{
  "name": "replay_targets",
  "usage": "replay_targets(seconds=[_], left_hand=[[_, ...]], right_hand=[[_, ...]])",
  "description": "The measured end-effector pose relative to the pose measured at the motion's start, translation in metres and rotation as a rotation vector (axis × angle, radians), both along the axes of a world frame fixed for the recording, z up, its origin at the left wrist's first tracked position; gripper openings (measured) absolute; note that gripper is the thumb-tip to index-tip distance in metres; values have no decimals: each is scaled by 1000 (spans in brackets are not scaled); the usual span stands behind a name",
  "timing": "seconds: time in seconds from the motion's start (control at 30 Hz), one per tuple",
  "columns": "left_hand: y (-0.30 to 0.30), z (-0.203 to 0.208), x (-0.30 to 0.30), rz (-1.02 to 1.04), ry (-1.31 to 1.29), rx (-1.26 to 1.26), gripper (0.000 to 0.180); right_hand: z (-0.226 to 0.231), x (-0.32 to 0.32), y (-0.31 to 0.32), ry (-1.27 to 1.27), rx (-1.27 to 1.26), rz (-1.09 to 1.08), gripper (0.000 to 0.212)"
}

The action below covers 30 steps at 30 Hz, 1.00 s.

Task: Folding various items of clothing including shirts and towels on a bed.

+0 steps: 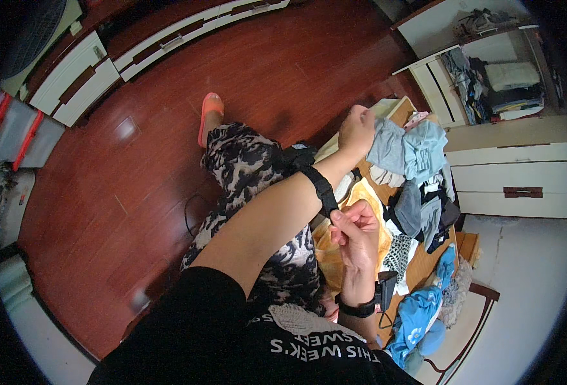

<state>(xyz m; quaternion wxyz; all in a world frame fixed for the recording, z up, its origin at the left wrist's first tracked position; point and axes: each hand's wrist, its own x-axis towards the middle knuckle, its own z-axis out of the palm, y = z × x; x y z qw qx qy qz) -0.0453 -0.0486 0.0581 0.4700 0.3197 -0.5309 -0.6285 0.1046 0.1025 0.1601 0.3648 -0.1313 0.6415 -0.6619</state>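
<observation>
My left arm reaches across, and my left hand [357, 131] is curled into a loose fist beside a grey garment [386, 146]; I see nothing in it. A black strap [321, 189] goes round my left forearm. My right hand [357, 234] pinches the strap's lower edge between thumb and fingers. On my right wrist is a black band with a small black device [386, 289]. Behind and beside my right hand lies a yellow cloth [367, 196], with a black-and-white patterned cloth [397, 256] next to it. A light blue garment [425, 151] lies past my left hand.
Dark garments [434, 205] and blue clothes [415, 321] are heaped on a wooden surface [425, 260]. An open wardrobe [514, 74] holds folded clothes. White drawers [78, 83] line the far left, with red-edged boxes [30, 138] beside them. My foot wears an orange slipper [211, 106].
</observation>
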Motion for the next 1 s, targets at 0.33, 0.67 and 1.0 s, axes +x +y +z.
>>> replay_targets(seconds=[0.33,0.67,1.0], left_hand=[[-17,16,29,-423,231,951,19],[-13,3,31,-333,291,1138,14],[1,10,33,-408,140,886,20]], right_hand=[[-25,7,-9,464,23,201,19],[-8,-18,-16,1434,-26,448,23],[14,-36,-20,939,-22,475,9]])
